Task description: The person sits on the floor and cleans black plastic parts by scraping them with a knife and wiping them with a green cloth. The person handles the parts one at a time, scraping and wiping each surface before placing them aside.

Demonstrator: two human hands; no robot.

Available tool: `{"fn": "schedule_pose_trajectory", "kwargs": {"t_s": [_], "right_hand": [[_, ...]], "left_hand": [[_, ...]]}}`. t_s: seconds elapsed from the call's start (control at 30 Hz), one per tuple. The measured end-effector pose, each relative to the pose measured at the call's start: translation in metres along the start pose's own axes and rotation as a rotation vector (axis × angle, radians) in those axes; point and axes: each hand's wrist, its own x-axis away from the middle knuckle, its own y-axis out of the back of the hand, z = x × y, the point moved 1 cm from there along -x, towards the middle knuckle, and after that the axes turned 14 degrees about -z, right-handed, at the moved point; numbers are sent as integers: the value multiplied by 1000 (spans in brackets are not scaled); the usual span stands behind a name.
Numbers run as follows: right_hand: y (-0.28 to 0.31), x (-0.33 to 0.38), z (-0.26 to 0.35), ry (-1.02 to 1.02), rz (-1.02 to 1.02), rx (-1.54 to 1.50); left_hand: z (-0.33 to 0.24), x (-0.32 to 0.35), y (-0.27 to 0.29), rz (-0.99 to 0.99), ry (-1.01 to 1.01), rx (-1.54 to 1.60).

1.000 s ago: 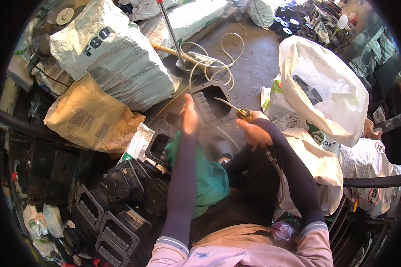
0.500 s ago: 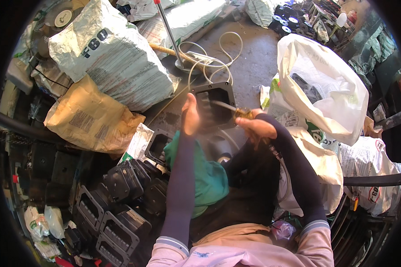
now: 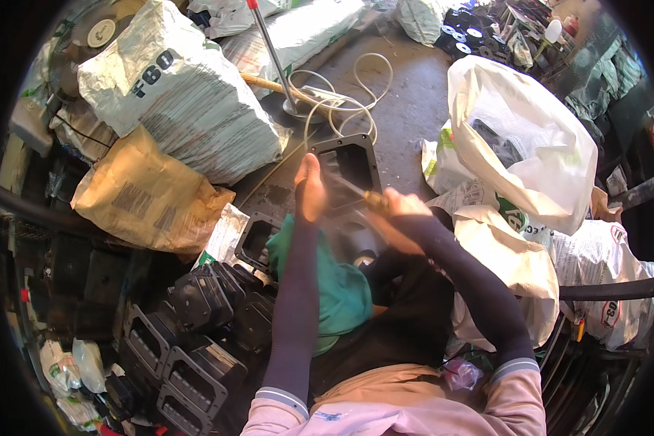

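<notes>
Centre frame, our left hand (image 3: 311,190) presses flat, fingers unclenched, on the near edge of a black rectangular housing frame (image 3: 351,166), while our right hand (image 3: 397,208) grips a wood-handled screwdriver (image 3: 357,192) angled into it. Sacks (image 3: 174,94) crowd the upper left and white bags (image 3: 523,138) the right; bare floor (image 3: 407,109) shows only above. Half a second earlier, the right hand sat slightly higher.
</notes>
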Motion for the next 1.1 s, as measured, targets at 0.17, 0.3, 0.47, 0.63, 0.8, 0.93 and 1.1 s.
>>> {"fn": "schedule_pose_trajectory", "kwargs": {"t_s": [0.17, 0.3, 0.47, 0.63, 0.8, 0.93, 1.1], "right_hand": [[-3, 26, -13, 17, 125, 88], [-2, 19, -25, -93, -6, 156], [-7, 18, -29, -198, -91, 184], [-8, 16, -21, -134, -75, 151], [-9, -3, -8, -152, -153, -24], [3, -4, -10, -163, -135, -111], [15, 15, -19, -143, -70, -136]], "left_hand": [[3, -5, 8, -95, -9, -79], [-1, -2, 9, -135, -18, -132], [-8, 1, 8, -319, -18, -155], [-7, 1, 7, -248, -6, -120], [8, -3, 1, -85, 154, -60], [5, 2, 0, -6, 93, -22], [-5, -1, 5, -40, 115, -164]]}}
